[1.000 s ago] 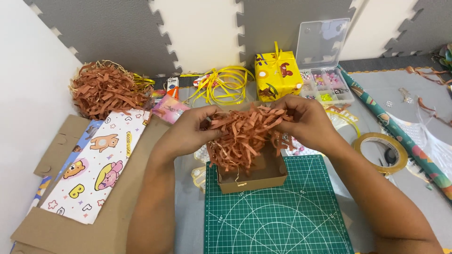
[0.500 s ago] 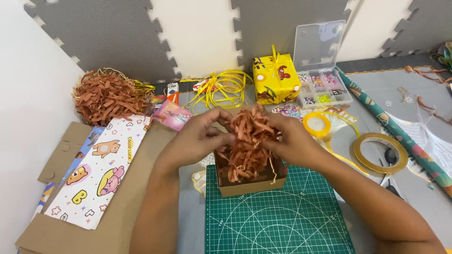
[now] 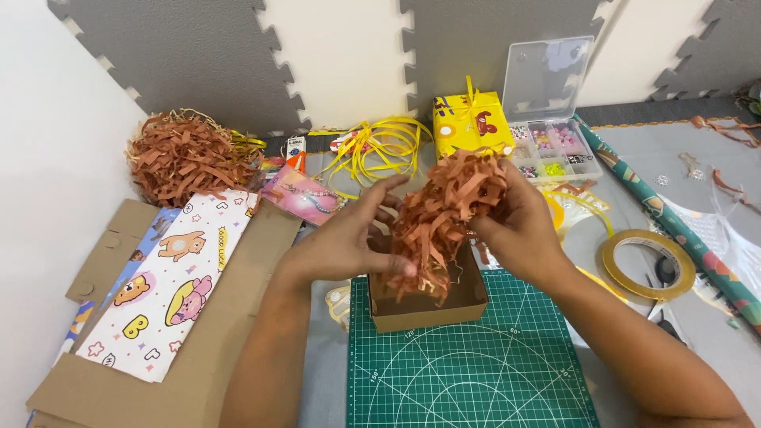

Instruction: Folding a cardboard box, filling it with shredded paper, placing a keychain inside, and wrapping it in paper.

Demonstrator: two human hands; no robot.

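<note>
Brown paper shred, one loose clump, sits between my palms just above the small cardboard box; its lowest strands hang into the box's open top. My left hand presses the clump's side, fingers spread and curled onto it. My right hand cups the other side, fingers closed round the strands. The box stands on the far edge of the green cutting mat. Left of the box and well apart: a bigger heap of shred, cartoon-print wrapping paper on flat cardboard. Behind the box: yellow ribbon, yellow gift box, clear bead organiser. Right of the box: tape roll.
</note>
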